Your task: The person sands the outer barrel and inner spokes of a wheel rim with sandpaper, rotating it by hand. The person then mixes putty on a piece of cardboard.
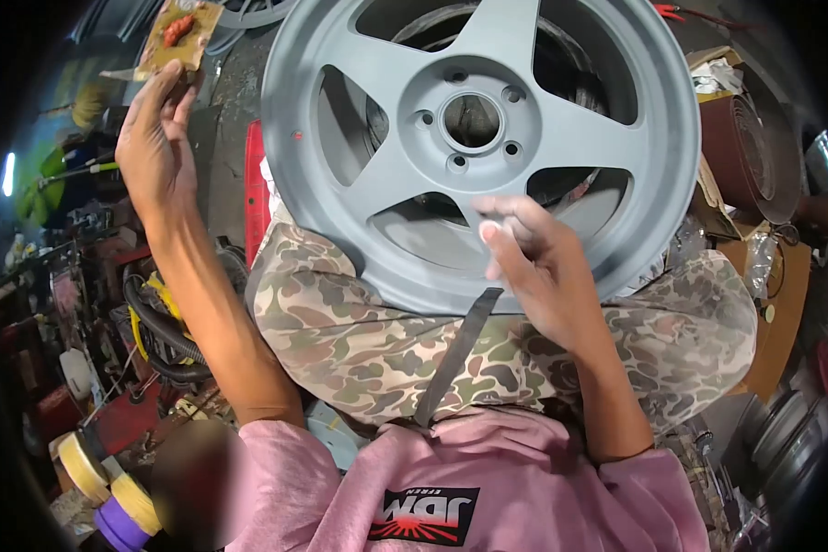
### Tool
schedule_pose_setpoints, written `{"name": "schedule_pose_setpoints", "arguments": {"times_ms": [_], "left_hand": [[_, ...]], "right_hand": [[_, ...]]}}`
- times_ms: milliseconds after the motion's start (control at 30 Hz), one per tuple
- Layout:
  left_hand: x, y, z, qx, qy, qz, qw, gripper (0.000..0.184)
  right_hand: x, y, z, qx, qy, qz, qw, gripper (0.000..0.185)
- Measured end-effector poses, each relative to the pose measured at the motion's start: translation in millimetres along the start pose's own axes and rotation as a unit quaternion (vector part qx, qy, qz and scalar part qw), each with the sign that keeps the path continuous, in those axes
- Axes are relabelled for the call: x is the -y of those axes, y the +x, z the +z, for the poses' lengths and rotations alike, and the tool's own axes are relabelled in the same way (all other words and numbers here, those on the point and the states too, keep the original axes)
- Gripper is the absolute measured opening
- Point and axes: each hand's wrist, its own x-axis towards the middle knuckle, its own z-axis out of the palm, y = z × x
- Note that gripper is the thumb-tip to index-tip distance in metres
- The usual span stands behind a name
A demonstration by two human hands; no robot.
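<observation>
My left hand (164, 138) is raised at the upper left, its fingertips pinching the lower edge of a small tan card (163, 57). On the card sits an orange-red lump of paste (178, 30). My right hand (538, 267) hovers over the lower part of a grey five-spoke wheel rim (414, 170), fingers curled and thumb bent towards the index finger. Those fingertips are blurred, and whatever small thing may be between them cannot be made out. The rim rests against my camouflage-clad lap (322, 317), its face towards me.
A dark strap (460, 354) runs from my shirt towards the rim. Left of me are a black hose (161, 345) and tape rolls (83, 467). At the right stand a roll of brown sheet (738, 156), a cardboard piece (782, 322) and stacked metal rims (791, 432).
</observation>
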Motion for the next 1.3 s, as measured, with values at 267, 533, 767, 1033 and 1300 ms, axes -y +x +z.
{"name": "schedule_pose_setpoints", "arguments": {"times_ms": [267, 533, 767, 1033, 1300], "left_hand": [[25.9, 13.5, -18.8, 0.003, -0.013, -0.1, 0.995, 0.027], [33.1, 18.3, -16.8, 0.037, 0.003, -0.041, 0.998, 0.022], [-2.9, -11.0, 20.3, 0.051, -0.018, 0.05, 0.997, 0.013], [-10.8, -17.3, 51.7, 0.073, -0.083, 0.051, 0.993, 0.012], [-14.7, -19.2, 50.8, 0.069, -0.154, 0.043, 0.985, 0.013]], "right_hand": [[-43.8, -29.8, -0.5, -0.187, -0.457, -0.177, 0.852, 0.053], [-44.8, -1.7, 6.0, -0.05, -0.476, 0.054, 0.876, 0.065], [25.3, 24.8, -11.7, -0.03, -0.46, -0.055, 0.886, 0.059], [110.8, 78.9, -19.0, 0.043, -0.53, 0.075, 0.844, 0.064], [102.7, 75.4, -23.5, 0.042, -0.528, 0.083, 0.844, 0.061]]}}
